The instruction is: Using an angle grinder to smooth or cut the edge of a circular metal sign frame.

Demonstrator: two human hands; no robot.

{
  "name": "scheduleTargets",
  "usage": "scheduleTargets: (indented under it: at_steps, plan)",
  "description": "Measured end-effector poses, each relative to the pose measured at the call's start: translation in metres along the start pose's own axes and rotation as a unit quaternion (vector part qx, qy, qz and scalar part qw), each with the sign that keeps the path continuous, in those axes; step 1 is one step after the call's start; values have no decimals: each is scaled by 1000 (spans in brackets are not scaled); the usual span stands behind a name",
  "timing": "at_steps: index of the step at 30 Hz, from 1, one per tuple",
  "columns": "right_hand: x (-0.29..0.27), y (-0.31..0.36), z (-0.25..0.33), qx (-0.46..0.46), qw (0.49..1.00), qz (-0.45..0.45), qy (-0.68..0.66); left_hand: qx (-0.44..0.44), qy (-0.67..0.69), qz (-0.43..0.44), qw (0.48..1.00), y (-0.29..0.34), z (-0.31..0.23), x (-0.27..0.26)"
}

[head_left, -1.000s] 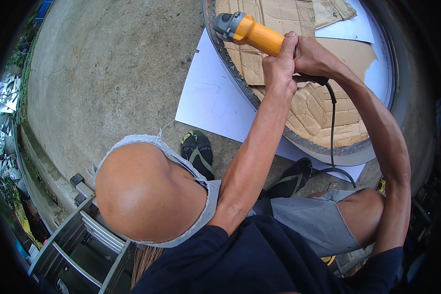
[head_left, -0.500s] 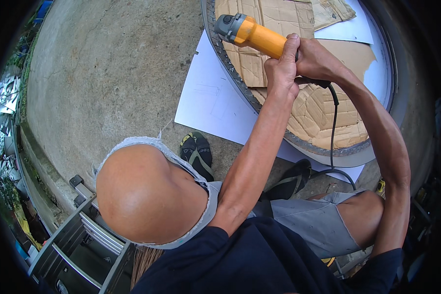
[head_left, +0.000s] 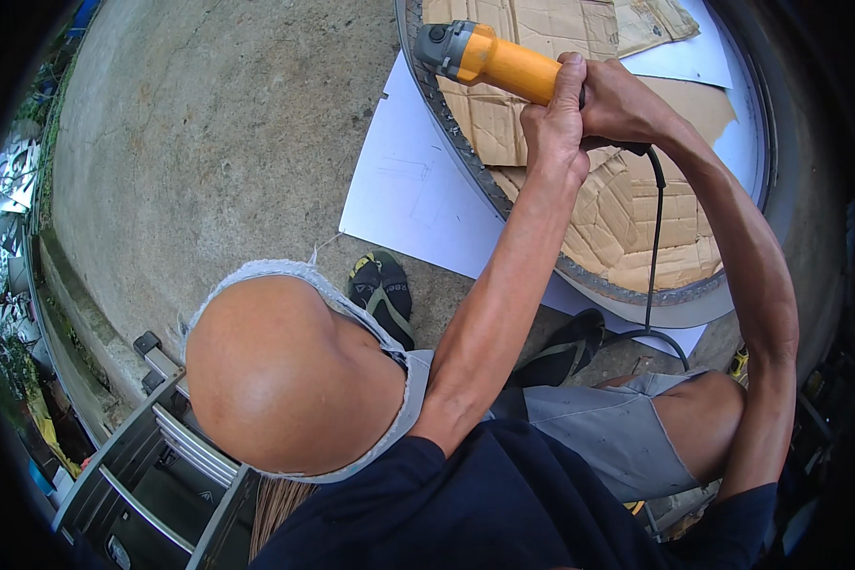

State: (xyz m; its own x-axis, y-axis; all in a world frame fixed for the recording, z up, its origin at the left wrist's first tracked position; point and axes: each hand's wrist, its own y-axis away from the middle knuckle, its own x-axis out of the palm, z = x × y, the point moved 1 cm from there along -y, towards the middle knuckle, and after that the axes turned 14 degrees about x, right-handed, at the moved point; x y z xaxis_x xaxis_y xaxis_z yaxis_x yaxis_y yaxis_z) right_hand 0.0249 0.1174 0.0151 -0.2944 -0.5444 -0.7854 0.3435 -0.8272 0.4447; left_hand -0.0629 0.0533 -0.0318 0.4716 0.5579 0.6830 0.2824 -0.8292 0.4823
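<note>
Both my hands grip an orange angle grinder [head_left: 511, 68] with a grey head, held over a large round hoop-like frame [head_left: 472, 160]. My left hand [head_left: 557, 133] is closed around the rear of the body, thumb on top. Wrapped around the back end, just to its right, is my right hand [head_left: 621, 103]. From beneath the right hand a black power cord [head_left: 655, 237] runs down to the ground. The grinder's head points left, above the frame's dark, notched left edge. Its disc cannot be made out.
Creased cardboard [head_left: 636, 223] covers the frame's inside. A white board [head_left: 418, 190] lies partly under it on the concrete ground [head_left: 209, 123]. My sandalled feet stand near the frame. A metal ladder [head_left: 152, 456] lies at lower left; the cord curls beside my right foot.
The grinder's rear and both hands have risen slightly and shifted a little right in view. The frame and cardboard also appear slightly farther right. Both hands keep their grip.
</note>
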Motion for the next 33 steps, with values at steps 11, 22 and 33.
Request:
scheduleTargets:
  at_steps: [11,22,33]
  plan:
    - [-7,0,5,22,1000,16,-1,17,-4,-21,1000,4,-7,6]
    - [-9,2,10,30,999,14,22,-2,8,-28,1000,4,-8,7]
    - [-3,2,4,27,1000,16,-5,4,-1,-16,1000,5,-8,5]
